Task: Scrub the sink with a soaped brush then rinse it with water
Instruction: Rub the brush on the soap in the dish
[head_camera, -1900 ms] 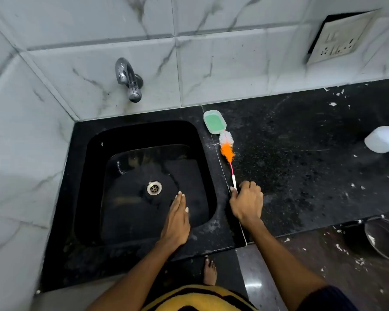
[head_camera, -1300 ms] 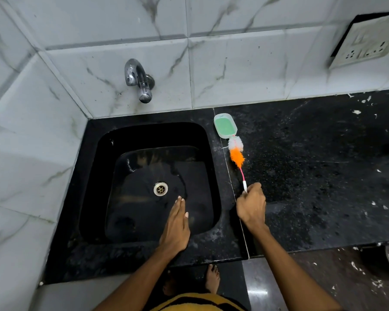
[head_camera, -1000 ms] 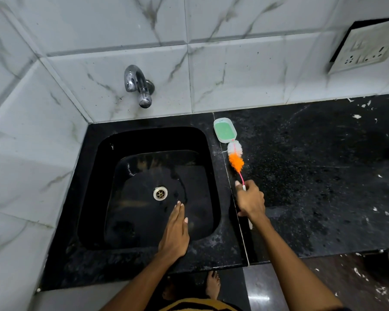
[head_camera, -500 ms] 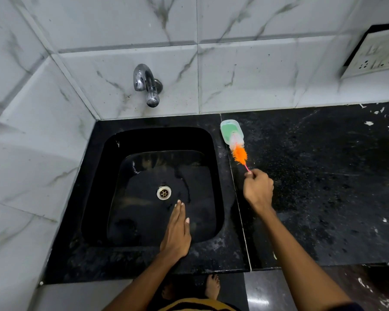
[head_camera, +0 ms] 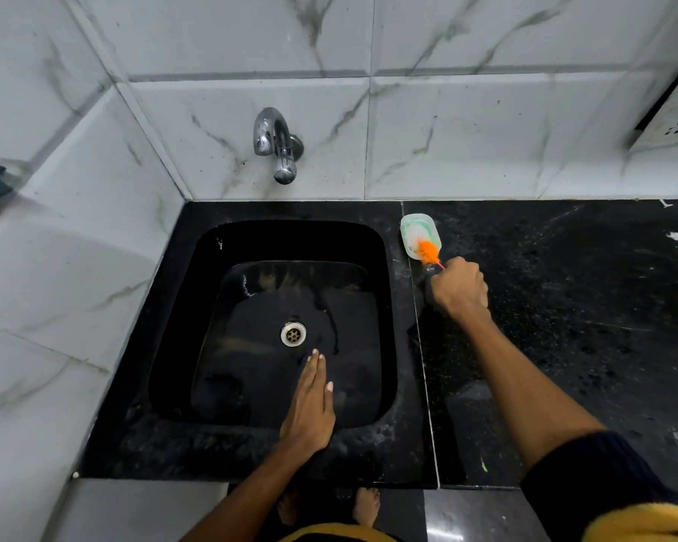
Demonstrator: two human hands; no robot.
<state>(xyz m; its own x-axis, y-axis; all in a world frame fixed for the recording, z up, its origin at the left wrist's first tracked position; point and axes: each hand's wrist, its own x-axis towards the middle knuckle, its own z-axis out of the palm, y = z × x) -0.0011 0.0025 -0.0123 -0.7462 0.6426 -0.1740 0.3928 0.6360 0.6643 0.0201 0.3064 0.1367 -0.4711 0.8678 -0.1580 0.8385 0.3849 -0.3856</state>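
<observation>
Right hand [head_camera: 459, 288] fingers gripping thin brush [head_camera: 428, 252] handle; light, probably flexible bristles dipping in soap dish [head_camera: 415, 228] beside sink [head_camera: 388, 326]; left hand [head_camera: 310, 408] flat.

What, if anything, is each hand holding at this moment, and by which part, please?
The right hand grips the brush by its thin handle, bristles in the soap dish. The left hand holds nothing, lying flat at the sink rim.

no legible text, switch plate perhaps blurred
</observation>
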